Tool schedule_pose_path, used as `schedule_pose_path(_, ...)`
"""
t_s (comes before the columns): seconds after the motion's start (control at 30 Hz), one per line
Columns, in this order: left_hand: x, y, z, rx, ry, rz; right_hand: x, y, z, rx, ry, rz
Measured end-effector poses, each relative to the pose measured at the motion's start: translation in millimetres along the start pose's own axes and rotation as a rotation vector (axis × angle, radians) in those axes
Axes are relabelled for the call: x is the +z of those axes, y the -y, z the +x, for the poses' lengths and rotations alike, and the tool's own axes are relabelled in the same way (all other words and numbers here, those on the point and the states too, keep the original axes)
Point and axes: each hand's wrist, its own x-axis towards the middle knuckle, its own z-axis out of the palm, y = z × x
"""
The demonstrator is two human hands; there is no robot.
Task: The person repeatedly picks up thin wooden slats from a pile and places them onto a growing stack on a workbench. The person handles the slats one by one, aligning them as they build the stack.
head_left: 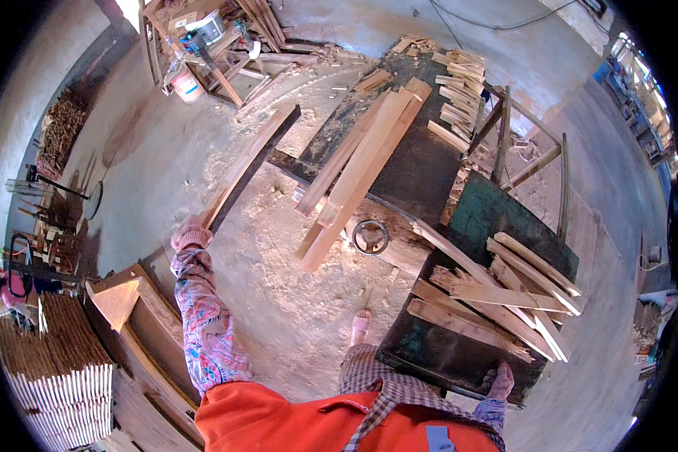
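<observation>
My left hand (192,232), in a pinkish knit glove, is closed around the near end of a long wooden strip (242,162). This strip lies along a narrow dark rail (262,154) and points away from me. At the lower right, my gloved right hand (499,379) touches the near edge of a dark green-black table (399,354), its fingers laid out and nothing seen in them. Several rough wooden strips (467,320) are piled crosswise on that table, just beyond the right hand.
Long planed boards (369,162) overhang a dark machine bed (418,166) with a handwheel (371,237) below. Short offcuts (459,98) line its far edge. Sawdust and chips cover the floor (271,264). Stacked slats (60,399) and a wooden frame (147,331) stand at left.
</observation>
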Motion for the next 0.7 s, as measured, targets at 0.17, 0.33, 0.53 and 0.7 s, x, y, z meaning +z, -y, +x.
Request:
schedule_pose_path(0.17,-12.3,-14.7,-16.0,-0.164,-0.022,0.043,4.7,-7.3,-3.4,-0.029,-0.021,0.008)
schedule_pose_path(0.33,4.8,-30.8,-28.4,0.112,-0.372,0.237,51.1,86.3,-49.3,0.168,0.069,0.144)
schedule_pose_path(0.53,-6.2,-262.6,-151.7,1.045,-0.372,-0.412,23.5,40.4,-26.5,0.115,-0.03,0.131)
schedule_pose_path(0.7,-16.4,-381.7,-307.4,1.578,-0.095,-0.382,26.2,30.1,-37.5,0.02,0.015,0.157)
